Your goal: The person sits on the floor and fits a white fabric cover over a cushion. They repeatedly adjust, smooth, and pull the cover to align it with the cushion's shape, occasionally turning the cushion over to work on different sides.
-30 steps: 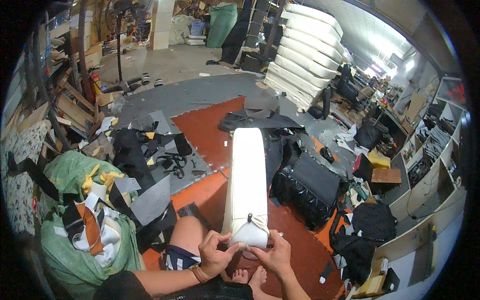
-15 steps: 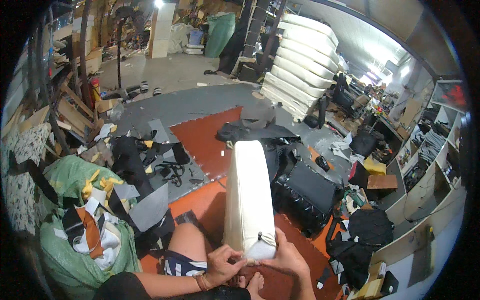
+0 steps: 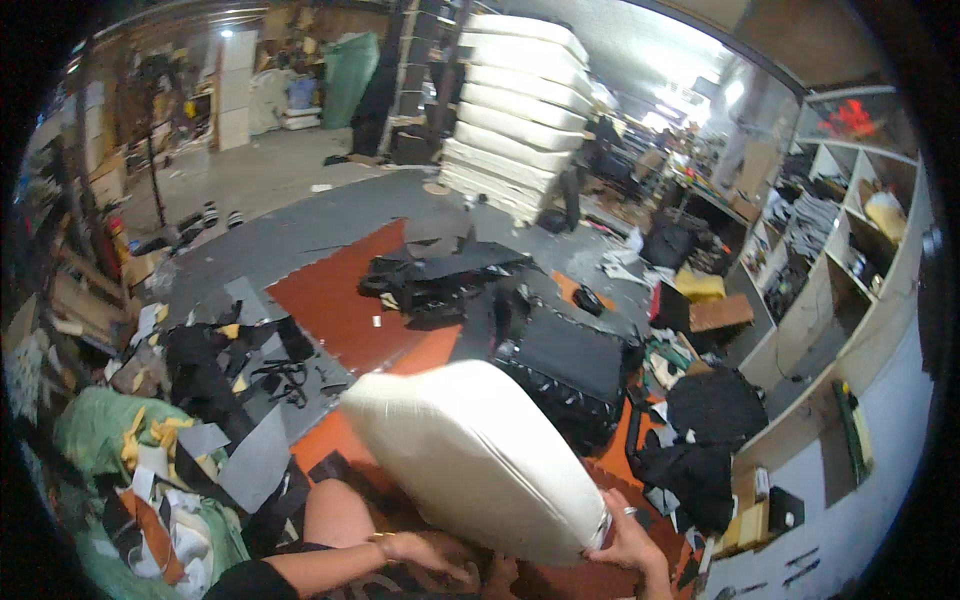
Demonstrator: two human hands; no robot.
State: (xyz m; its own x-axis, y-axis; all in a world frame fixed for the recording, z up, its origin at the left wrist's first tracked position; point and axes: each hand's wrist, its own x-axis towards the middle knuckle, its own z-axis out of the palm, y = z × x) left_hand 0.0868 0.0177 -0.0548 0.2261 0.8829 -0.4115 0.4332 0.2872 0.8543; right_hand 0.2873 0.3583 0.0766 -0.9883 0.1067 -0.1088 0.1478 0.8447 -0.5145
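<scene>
Head view: my right hand (image 3: pixel 632 540) is clasped on the near right corner of the cushion (image 3: pixel 470 450), tilted above the mat (image 3: pixel 332 428). My left hand (image 3: pixel 428 553), seemingly empty through the blur, spreads loosely below. The red mark (image 3: pixel 847 118), upper right, is unreadable.

Cushion (image 3: pixel 465 455) in front of the person, right hand (image 3: pixel 628 540) at its near right corner, left hand (image 3: pixel 435 555) below its near edge; bundle (image 3: pixel 570 365) lies just beyond, to the right, mat (image 3: pixel 345 305) beyond, to the left. Left side I see a sack (image 3: pixel 95 425), scraps (image 3: pixel 195 370) behind it on the floor; right side, cloth pile (image 3: pixel 715 405), then shelving (image 3: pixel 815 345). Stack of cushions (image 3: pixel 520 110) stands well behind the bundle.
</scene>
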